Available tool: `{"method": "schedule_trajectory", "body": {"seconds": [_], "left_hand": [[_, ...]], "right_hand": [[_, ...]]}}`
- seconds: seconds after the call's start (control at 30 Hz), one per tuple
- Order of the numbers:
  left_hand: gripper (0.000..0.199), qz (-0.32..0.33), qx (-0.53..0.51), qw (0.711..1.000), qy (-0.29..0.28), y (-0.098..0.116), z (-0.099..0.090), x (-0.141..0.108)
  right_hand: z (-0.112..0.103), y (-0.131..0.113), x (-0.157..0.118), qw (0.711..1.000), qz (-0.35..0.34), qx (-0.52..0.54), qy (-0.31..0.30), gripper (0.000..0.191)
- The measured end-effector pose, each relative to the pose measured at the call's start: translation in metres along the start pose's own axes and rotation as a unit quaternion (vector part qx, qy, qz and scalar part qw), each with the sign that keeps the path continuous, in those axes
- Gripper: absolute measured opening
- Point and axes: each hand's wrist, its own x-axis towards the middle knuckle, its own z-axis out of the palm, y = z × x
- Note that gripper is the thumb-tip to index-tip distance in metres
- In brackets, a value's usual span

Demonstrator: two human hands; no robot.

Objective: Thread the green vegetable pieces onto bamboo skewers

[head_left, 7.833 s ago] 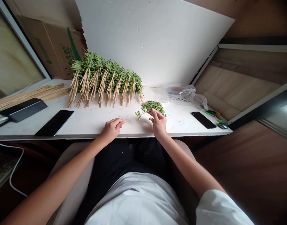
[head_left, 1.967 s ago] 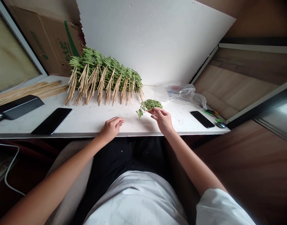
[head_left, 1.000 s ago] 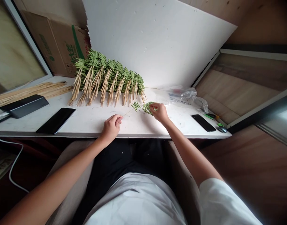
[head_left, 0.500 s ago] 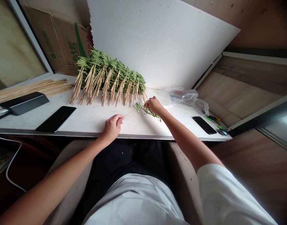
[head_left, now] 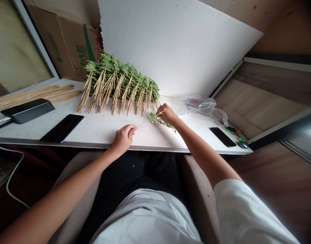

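Observation:
A thin wooden stick (head_left: 143,124) runs between my hands above the white table. Its near end is pinched in my left hand (head_left: 123,138), close to the table's front edge. My right hand (head_left: 167,114) has its fingers closed round the far part of the stick. Short green stem pieces (head_left: 152,117) lie in a small row beside my right fingers, and more loose green pieces (head_left: 167,124) lie just under that hand. Behind them stands a large pile of green pieces on sticks (head_left: 125,76), with the bare stick ends (head_left: 116,96) pointing toward me.
Loose long sticks (head_left: 51,94), a dark device (head_left: 28,110) and a black phone (head_left: 62,128) are at the left. At the right lie clear plastic bags (head_left: 208,106), another black phone (head_left: 222,137) and a mouse (head_left: 243,144). A cardboard box (head_left: 66,44) stands behind.
The whole view has shifted slightly. My hands keep hold of the stick, and its far end now shows past my right fingers.

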Motion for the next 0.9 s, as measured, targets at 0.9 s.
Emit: {"method": "schedule_trajectory", "body": {"seconds": [0.9], "left_hand": [[0.020, 0.074, -0.026, 0.995, -0.053, 0.005, -0.003, -0.001]], "right_hand": [[0.003, -0.025, -0.122, 0.731, 0.207, 0.633, 0.149, 0.041]]}}
